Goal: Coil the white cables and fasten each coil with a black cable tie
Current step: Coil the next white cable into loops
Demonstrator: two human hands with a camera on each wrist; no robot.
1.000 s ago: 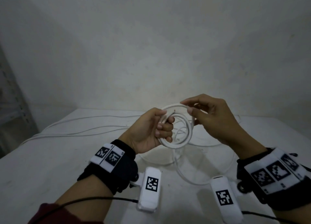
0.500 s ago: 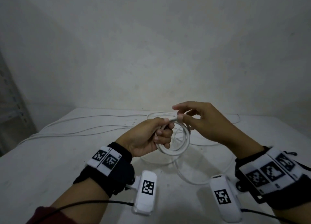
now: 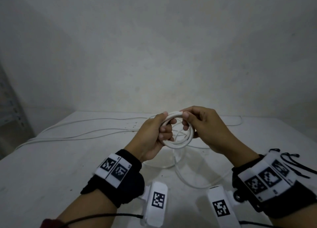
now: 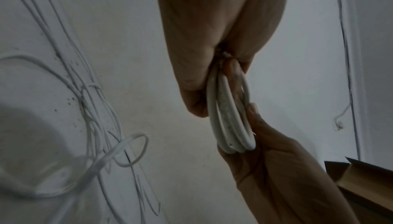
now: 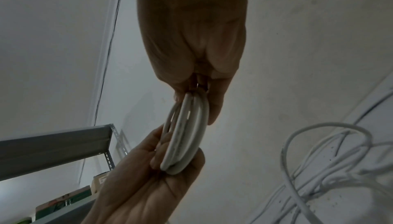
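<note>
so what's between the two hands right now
Only the white cable coil: the left hand grips its left side and the right hand pinches its top and right side, above the table. The head view shows this best.

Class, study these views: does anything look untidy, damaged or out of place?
Nothing looks damaged. The left hand and right hand hold a neat coil; loose cables still sprawl tangled across the table, and no black tie is visible.

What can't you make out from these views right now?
- Black cable tie: not visible in any view.
- Free end of the coil: hidden inside the left hand and right hand.
- Number of turns: the left wrist view is blurred.
- Loose cables on the table: overlapping, count unclear.
</note>
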